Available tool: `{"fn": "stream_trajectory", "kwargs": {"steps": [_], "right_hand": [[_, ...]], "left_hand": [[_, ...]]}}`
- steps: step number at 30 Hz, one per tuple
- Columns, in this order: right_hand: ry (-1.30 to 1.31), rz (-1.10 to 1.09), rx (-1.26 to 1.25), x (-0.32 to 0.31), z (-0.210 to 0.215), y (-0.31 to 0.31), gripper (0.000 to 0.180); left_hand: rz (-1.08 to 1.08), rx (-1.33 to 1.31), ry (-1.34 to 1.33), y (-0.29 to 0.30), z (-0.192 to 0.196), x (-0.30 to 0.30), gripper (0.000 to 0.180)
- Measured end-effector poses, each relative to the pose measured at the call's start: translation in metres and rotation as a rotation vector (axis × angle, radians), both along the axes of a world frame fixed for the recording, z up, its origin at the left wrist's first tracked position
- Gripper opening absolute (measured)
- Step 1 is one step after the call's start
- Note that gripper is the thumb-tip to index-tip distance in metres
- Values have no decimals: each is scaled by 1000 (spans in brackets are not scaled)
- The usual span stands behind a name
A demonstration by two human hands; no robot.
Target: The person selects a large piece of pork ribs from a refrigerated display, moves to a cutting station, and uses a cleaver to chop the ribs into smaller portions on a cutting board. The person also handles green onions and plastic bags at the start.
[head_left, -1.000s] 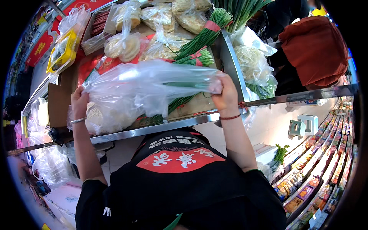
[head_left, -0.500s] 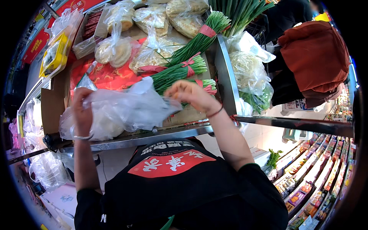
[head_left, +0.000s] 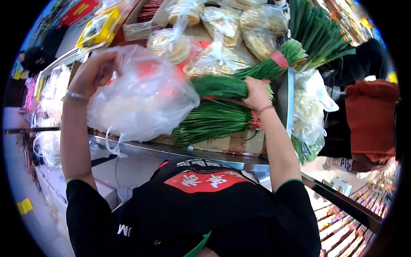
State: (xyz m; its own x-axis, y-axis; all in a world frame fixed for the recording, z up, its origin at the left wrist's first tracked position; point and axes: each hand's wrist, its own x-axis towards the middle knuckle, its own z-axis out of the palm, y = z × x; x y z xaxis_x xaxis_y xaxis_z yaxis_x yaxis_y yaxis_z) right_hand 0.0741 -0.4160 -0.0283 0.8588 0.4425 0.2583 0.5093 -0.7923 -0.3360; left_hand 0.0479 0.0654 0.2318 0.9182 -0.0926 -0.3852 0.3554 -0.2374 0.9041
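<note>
My left hand [head_left: 97,72] is closed at the upper edge of a thin clear plastic bag [head_left: 143,103], which hangs spread out and puffed over the left side of the stall counter. My right hand [head_left: 258,95] is wrapped round the pale stem end of a bundle of green chives [head_left: 218,87]. That bundle's leaves point left, with their tips close to the bag. Just below lies another chive bundle [head_left: 216,120] bound with red tape. A third taped bundle [head_left: 280,59] rests beyond my right hand.
Bagged flatbreads [head_left: 220,25] fill the back of the counter. Long green leafy stalks [head_left: 314,32] stand at the back right, near bagged bean sprouts [head_left: 308,111]. A metal rim [head_left: 227,159] edges the front. A yellow basket [head_left: 99,28] sits at the back left.
My right hand has left the bag, moved right and closed on a chive bundle. My left hand has risen with the bag, which is now more spread out. The view has shifted.
</note>
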Motion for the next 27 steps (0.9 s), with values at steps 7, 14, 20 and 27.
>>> {"fn": "stream_trajectory", "kwargs": {"steps": [7, 14, 20, 27], "right_hand": [[97, -445, 1336, -51, 115, -1, 50], [102, 242, 1987, -44, 227, 111, 45], [94, 288, 1711, -34, 186, 183, 35], [549, 333, 1353, -68, 143, 237, 36]], "left_hand": [[-60, -242, -33, -42, 21, 14, 40], [-190, -334, -145, -113, 66, -13, 35], [159, -254, -239, -107, 91, -5, 28], [43, -238, -195, -98, 91, -38, 18]]}}
